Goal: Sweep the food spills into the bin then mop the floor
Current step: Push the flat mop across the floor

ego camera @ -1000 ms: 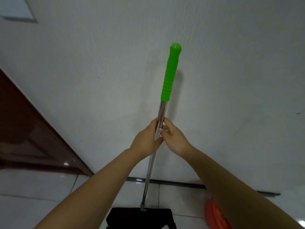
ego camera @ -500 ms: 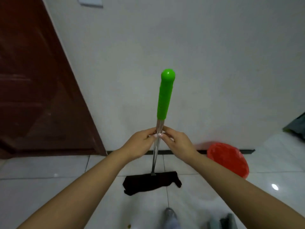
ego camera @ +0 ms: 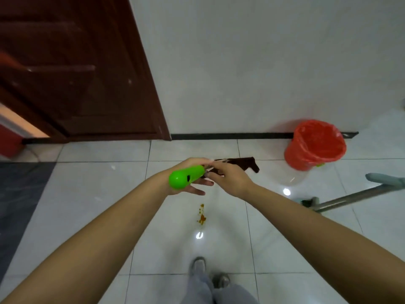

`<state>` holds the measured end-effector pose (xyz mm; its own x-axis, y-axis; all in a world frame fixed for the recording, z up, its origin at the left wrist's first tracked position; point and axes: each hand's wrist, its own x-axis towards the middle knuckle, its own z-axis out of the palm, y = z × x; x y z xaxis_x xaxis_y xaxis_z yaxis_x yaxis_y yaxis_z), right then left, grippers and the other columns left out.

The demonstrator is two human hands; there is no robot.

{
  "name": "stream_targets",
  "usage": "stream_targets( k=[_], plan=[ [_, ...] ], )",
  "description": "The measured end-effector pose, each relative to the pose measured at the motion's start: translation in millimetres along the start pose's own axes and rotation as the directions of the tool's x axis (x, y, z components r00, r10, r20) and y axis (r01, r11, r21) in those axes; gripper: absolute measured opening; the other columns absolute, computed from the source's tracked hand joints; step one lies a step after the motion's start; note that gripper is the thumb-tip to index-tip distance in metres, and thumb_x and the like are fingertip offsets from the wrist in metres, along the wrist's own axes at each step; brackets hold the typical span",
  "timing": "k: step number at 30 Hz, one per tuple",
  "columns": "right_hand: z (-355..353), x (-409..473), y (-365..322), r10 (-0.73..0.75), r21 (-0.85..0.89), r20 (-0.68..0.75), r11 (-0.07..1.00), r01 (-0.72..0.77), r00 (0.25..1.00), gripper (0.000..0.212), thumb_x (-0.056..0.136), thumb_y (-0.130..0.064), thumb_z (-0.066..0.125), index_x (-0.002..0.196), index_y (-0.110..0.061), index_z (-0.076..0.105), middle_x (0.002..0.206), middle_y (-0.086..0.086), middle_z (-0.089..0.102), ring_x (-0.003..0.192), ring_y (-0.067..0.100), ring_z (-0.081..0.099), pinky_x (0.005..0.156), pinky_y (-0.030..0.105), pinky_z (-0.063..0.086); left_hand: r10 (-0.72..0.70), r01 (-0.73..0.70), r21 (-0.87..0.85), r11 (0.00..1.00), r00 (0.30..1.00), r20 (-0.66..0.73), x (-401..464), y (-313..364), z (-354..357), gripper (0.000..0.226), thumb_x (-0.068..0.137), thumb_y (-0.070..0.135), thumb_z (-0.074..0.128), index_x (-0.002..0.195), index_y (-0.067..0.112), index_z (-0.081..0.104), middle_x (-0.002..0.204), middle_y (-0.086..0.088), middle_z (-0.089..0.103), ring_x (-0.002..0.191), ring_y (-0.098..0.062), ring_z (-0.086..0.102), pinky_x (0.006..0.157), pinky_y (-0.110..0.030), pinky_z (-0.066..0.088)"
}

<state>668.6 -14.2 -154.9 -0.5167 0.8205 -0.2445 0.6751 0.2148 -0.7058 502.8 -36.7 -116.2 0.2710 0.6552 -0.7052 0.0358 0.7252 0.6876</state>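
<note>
**Both hands on the mop, spill at the feet**

The left hand point(ego camera: 188, 181) sits under the bright green plastic mop handle point(ego camera: 186, 176), fingers loosely spread, while the right hand point(ego camera: 230, 178) pinches the shaft just beyond the grip; how firmly either holds I cannot tell through the blur. The handle's rounded end points back at the person, hiding most of the shaft. The dark brown cloth mop head point(ego camera: 243, 164) lies on the white glossy floor tiles point(ego camera: 87, 194) just past the hands.

The small orange-brown food spill point(ego camera: 201, 216) sits between the hands and the 2 grey shoes point(ego camera: 208, 270). The red plastic bin with a red liner point(ego camera: 315, 145) stands against the white wall point(ego camera: 252, 62), right of the mop head. A metal-shafted broom point(ego camera: 350, 197) lies at the right edge. A dark red-brown wooden door point(ego camera: 76, 73) closes off the left; open tiles lie around the spill.
</note>
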Motion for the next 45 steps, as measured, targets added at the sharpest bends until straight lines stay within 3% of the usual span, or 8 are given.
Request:
stream_targets(
  k=[6,11,15,19,29,33,37,45],
  plan=[
    [36,-25,21,0.051,0.011,0.048,0.999,-0.051,0.998,0.05,0.096,-0.036,0.053,0.144,-0.029,0.041,0.145,-0.002,0.049,0.127,0.021,0.049,0.098,0.03,0.04,-0.188,0.188,-0.026,0.982,0.981,-0.042,-13,-44,15,0.034,0.086,0.044,0.063,0.106,0.017,0.064,0.112,-0.005,0.063,0.089,-0.027,0.072,0.073,-0.045,0.058],
    [55,-42,28,0.101,0.033,0.082,0.994,-0.104,0.992,0.046,0.096,-0.029,0.054,0.141,-0.025,0.047,0.142,0.0,0.051,0.126,0.021,0.051,0.102,0.03,0.039,-0.226,0.231,0.013,0.973,0.959,-0.171,-27,-56,28,0.029,0.093,0.027,0.059,0.1,-0.001,0.059,0.085,-0.015,0.066,0.05,-0.022,0.067,0.051,-0.034,0.057],
    [70,-49,21,0.197,0.133,0.143,0.967,-0.217,0.97,0.037,0.099,-0.025,0.045,0.135,-0.02,0.056,0.138,0.004,0.054,0.127,0.021,0.049,0.103,0.029,0.036,-0.291,0.312,0.079,0.947,0.935,-0.201,-44,-76,31,0.02,0.097,0.021,0.053,0.098,0.0,0.053,0.081,-0.012,0.058,0.041,-0.016,0.057,0.044,-0.029,0.054],
    [94,-52,6,0.229,0.179,0.182,0.948,-0.261,0.956,0.038,0.1,-0.04,0.039,0.122,-0.025,0.065,0.119,0.006,0.064,0.106,0.02,0.058,0.085,0.03,0.042,-0.279,0.34,0.238,0.91,0.925,-0.257,-48,-89,17,0.016,0.099,0.02,0.048,0.09,0.007,0.048,0.081,-0.01,0.056,0.049,-0.016,0.05,0.042,-0.026,0.047],
    [212,-16,-75,0.393,0.114,0.324,0.887,-0.448,0.86,0.057,0.098,-0.051,0.037,0.148,-0.025,0.035,0.153,0.004,0.035,0.139,0.024,0.035,0.115,0.036,0.029,-0.168,0.216,0.608,0.764,0.976,-0.135,-90,-155,-125,0.031,0.101,0.017,0.04,0.123,-0.004,0.046,0.1,-0.022,0.056,0.059,-0.024,0.054,0.049,-0.031,0.048],
    [277,4,-132,0.495,0.196,0.242,0.818,-0.541,0.835,0.056,0.099,-0.047,0.041,0.147,-0.018,0.039,0.152,0.007,0.037,0.136,0.027,0.038,0.113,0.042,0.032,-0.161,0.199,0.745,0.637,0.979,-0.124,-122,-190,-187,0.029,0.1,0.019,0.038,0.121,0.001,0.047,0.111,-0.027,0.059,0.069,-0.031,0.06,0.062,-0.037,0.053],
    [322,7,-176,0.537,0.233,0.204,0.785,-0.574,0.818,0.059,0.099,-0.046,0.039,0.146,-0.012,0.039,0.149,0.009,0.041,0.133,0.028,0.042,0.113,0.04,0.032,-0.164,0.183,0.853,0.49,0.98,-0.116,-149,-216,-233,0.03,0.099,0.014,0.037,0.123,0.0,0.045,0.108,-0.025,0.061,0.064,-0.027,0.058,0.053,-0.032,0.049],
    [371,-2,-189,0.529,0.137,0.35,0.788,-0.6,0.773,0.065,0.099,-0.048,0.037,0.153,-0.014,0.021,0.157,0.005,0.026,0.144,0.023,0.024,0.116,0.034,0.018,-0.162,0.231,0.934,0.273,0.968,-0.192,-163,-245,-296,0.055,0.096,0.006,0.038,0.147,0.011,0.019,0.124,-0.017,0.051,0.085,-0.024,0.052,0.058,-0.026,0.043]
  ],
)
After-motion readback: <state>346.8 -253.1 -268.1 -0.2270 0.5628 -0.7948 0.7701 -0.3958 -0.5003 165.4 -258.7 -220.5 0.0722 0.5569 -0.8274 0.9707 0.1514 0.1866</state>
